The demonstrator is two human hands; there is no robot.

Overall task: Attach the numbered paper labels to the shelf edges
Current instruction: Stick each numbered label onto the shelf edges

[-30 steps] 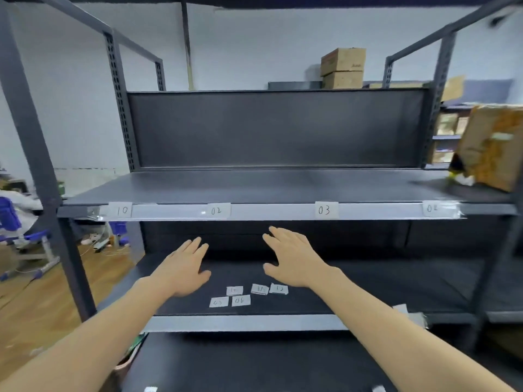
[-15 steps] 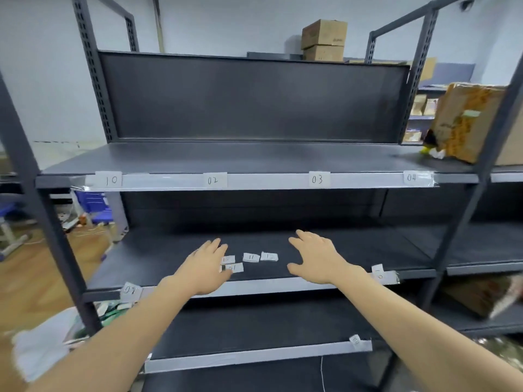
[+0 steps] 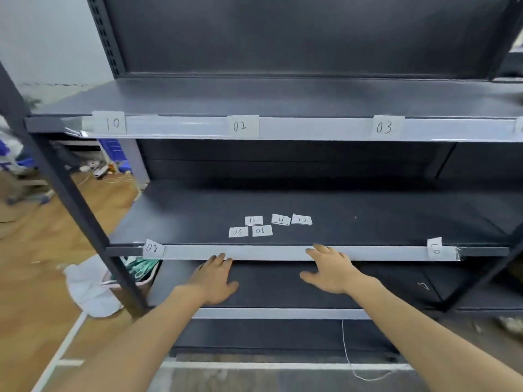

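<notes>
5 loose labels [image 3: 261, 230], both hands apparently empty

Loose paper labels [image 3: 270, 225]: five, on the middle shelf [image 3: 368, 219], just beyond and between left hand [image 3: 216, 277] and right hand [image 3: 332, 271]. Taped labels: 08 [image 3: 152, 248] left of left hand; another [image 3: 435, 248] right of right hand; 10 [image 3: 109, 123], 02 [image 3: 242, 126], 03 [image 3: 387, 127] on the upper shelf edge [image 3: 311, 128], above.

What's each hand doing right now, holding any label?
Left hand: open, fingers spread, holding nothing, fingertips at the middle shelf edge.
Right hand: open, holding nothing, fingertips at the same edge.
</notes>
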